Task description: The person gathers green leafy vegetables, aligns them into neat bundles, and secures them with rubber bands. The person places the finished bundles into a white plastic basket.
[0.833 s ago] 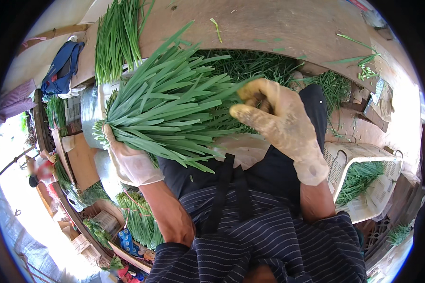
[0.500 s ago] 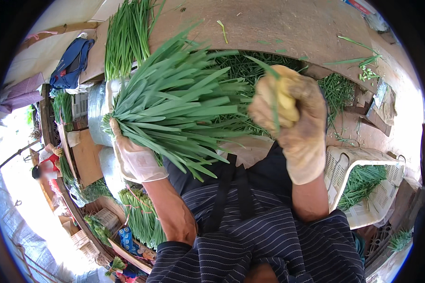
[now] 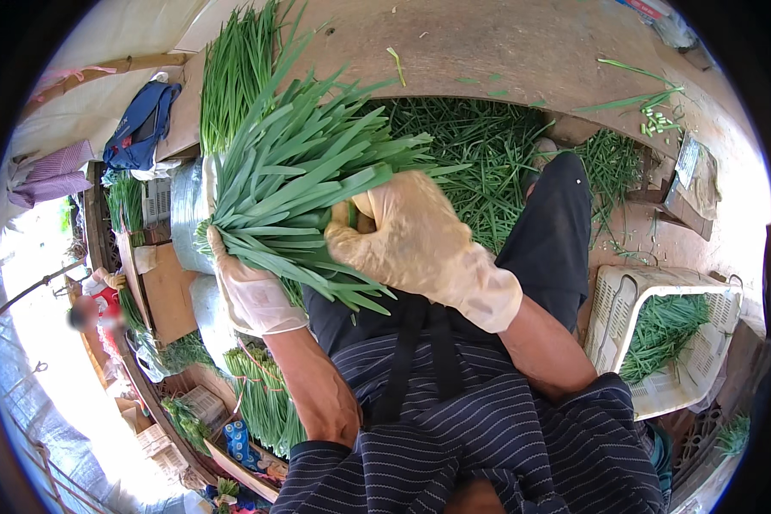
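Observation:
A thick bunch of flat green Chinese chives [image 3: 291,184] fans out to the right from my left hand [image 3: 255,295]. That hand is gloved and closed round the bunch near its cut stem ends. My right hand [image 3: 424,240], in a stained, pale yellowish glove, is over the right side of the bunch. Its fingers are curled among the leaves, with a bit of green leaf showing between thumb and forefinger. The fingertips are partly hidden. Loose chive leaves [image 3: 480,163] lie heaped below, beyond the bunch.
A wooden board [image 3: 505,43] spans the far side, with another chive bunch [image 3: 240,73] at its left. To the right stands a white plastic basket [image 3: 604,334] holding leaves. Bundled chives [image 3: 265,398] lie at lower left. Another person [image 3: 107,308] is at far left.
My right hand has come down and left from the right side onto the bunch's leaves. The leaf strip it held up is no longer distinct. My left hand keeps its grip.

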Action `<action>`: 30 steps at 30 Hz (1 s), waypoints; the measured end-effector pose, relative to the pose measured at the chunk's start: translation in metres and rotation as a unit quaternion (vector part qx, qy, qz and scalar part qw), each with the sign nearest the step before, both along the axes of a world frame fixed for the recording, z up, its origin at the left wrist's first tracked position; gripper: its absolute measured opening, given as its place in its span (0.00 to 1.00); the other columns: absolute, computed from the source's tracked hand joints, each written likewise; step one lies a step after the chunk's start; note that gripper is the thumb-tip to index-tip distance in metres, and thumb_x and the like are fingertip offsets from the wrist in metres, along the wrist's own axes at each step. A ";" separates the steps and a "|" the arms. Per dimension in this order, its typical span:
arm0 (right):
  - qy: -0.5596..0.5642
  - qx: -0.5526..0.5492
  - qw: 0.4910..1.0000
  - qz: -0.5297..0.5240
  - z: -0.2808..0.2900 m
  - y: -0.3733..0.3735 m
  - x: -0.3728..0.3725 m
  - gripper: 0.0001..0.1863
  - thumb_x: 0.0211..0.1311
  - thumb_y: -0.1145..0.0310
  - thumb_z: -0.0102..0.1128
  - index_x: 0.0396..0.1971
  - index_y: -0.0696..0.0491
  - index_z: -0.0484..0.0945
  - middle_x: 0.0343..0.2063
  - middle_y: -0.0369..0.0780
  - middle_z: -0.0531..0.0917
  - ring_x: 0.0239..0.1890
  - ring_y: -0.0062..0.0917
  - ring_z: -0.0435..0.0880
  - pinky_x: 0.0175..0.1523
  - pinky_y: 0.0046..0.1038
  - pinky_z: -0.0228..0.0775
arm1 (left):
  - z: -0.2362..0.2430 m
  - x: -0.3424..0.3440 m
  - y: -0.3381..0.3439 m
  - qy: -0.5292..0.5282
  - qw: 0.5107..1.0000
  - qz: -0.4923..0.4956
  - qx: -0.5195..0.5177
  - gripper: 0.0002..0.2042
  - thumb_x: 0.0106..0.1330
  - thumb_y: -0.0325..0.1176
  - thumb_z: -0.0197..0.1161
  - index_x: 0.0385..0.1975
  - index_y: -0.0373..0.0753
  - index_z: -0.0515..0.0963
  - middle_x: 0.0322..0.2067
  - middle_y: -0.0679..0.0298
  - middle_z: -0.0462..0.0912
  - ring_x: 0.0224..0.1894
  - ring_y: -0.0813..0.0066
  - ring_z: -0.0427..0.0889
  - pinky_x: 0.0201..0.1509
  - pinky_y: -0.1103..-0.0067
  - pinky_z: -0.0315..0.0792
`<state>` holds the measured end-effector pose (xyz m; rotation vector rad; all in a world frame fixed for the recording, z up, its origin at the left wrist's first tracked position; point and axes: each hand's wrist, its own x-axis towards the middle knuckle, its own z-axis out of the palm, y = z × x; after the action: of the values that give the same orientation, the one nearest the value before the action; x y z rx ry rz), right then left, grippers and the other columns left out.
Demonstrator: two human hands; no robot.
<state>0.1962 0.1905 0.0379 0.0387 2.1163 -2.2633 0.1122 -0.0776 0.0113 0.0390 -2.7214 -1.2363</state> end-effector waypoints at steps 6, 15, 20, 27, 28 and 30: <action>0.095 -0.087 0.989 -0.066 0.016 0.035 0.026 0.08 0.57 0.71 0.69 0.24 0.58 0.82 0.18 0.36 0.79 0.21 0.18 0.73 0.27 0.26 0.67 | 0.004 0.005 -0.001 0.004 0.999 0.023 -0.026 0.30 0.78 0.36 0.58 0.74 0.35 0.57 0.59 0.53 0.81 0.55 0.67 0.83 0.60 0.74 0.77; 0.153 0.489 0.858 -0.041 0.024 -0.075 0.027 0.36 0.58 0.51 0.67 0.65 0.50 0.73 0.46 0.43 0.82 0.36 0.29 0.82 0.35 0.33 0.76 | -0.002 0.000 -0.010 -0.077 0.881 0.012 0.466 0.25 0.80 0.46 0.53 0.69 0.39 0.67 0.58 0.54 0.81 0.54 0.63 0.83 0.59 0.71 0.79; 0.195 0.488 0.841 -0.130 0.033 -0.076 0.055 0.33 0.57 0.52 0.67 0.64 0.45 0.76 0.45 0.39 0.83 0.33 0.28 0.80 0.35 0.33 0.76 | 0.002 0.007 0.001 -0.061 0.875 0.012 0.481 0.24 0.80 0.47 0.52 0.68 0.39 0.68 0.58 0.55 0.82 0.54 0.63 0.83 0.60 0.70 0.79; 0.228 0.431 0.866 -0.115 0.051 -0.048 0.089 0.31 0.62 0.52 0.65 0.63 0.49 0.76 0.41 0.38 0.83 0.34 0.30 0.83 0.37 0.34 0.77 | 0.010 0.021 0.003 -0.042 0.875 0.004 0.482 0.23 0.80 0.47 0.51 0.67 0.39 0.69 0.58 0.56 0.82 0.54 0.63 0.83 0.60 0.70 0.79; 0.235 0.393 0.881 -0.122 0.053 -0.038 0.095 0.29 0.63 0.53 0.64 0.61 0.51 0.76 0.37 0.38 0.82 0.32 0.29 0.84 0.35 0.34 0.77 | 0.013 0.020 0.004 -0.040 0.876 0.000 0.480 0.23 0.80 0.47 0.50 0.67 0.39 0.69 0.58 0.56 0.82 0.54 0.63 0.83 0.60 0.70 0.79; 0.255 0.326 0.902 -0.124 0.059 -0.014 0.106 0.29 0.66 0.49 0.63 0.60 0.53 0.74 0.32 0.37 0.81 0.30 0.29 0.84 0.33 0.34 0.77 | 0.017 0.019 0.001 -0.032 0.878 -0.002 0.477 0.23 0.80 0.47 0.50 0.66 0.39 0.70 0.58 0.56 0.82 0.54 0.63 0.83 0.60 0.70 0.79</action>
<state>0.3026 0.1765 0.0972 -0.3144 3.2297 -1.6621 0.1317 -0.0767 0.0286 0.1818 -1.8583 -2.4492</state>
